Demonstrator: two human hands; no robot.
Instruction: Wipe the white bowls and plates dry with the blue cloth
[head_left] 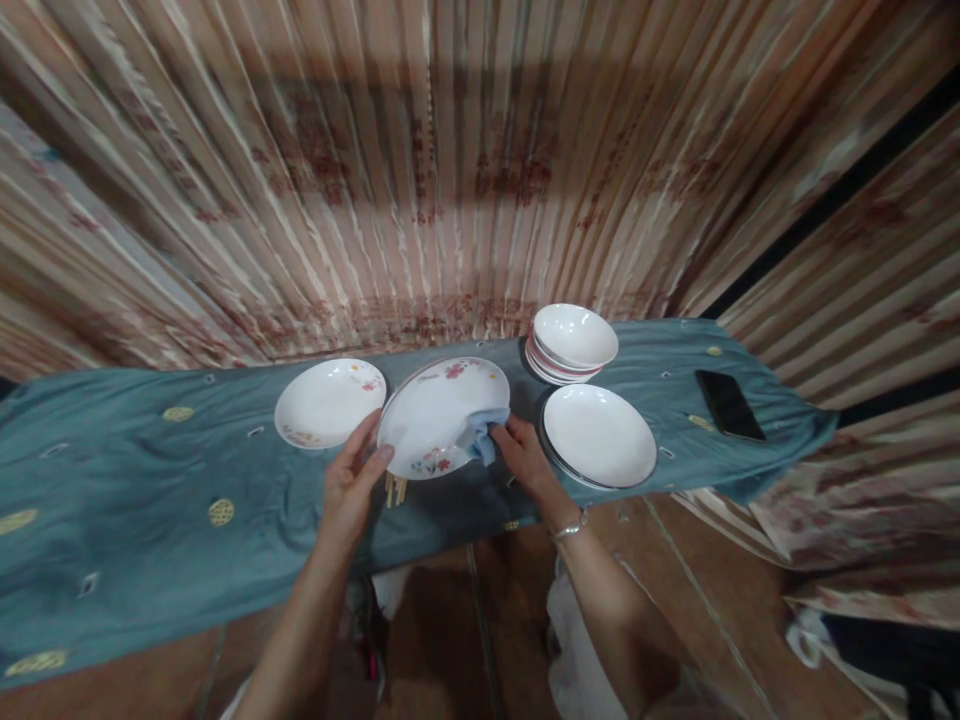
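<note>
A white plate with red and blue flowers (420, 410) is held tilted above the table in front of me. My left hand (354, 468) grips its left rim, thumb on the upper face. In my right hand (523, 450) is a bunched light blue cloth (484, 432), pressed against the plate's right side. Another flowered plate (330, 402) lies just to the left. Below the held plate, the ends of several wooden chopsticks (396, 490) stick out; the rest of them is hidden.
A stack of bowls (575, 336) stands at the back right, with a stack of white plates (600, 436) before it. Farther right lies a black phone (729, 404). A teal cloth (247, 540) covers the narrow table; a pleated curtain (420, 200) hangs behind.
</note>
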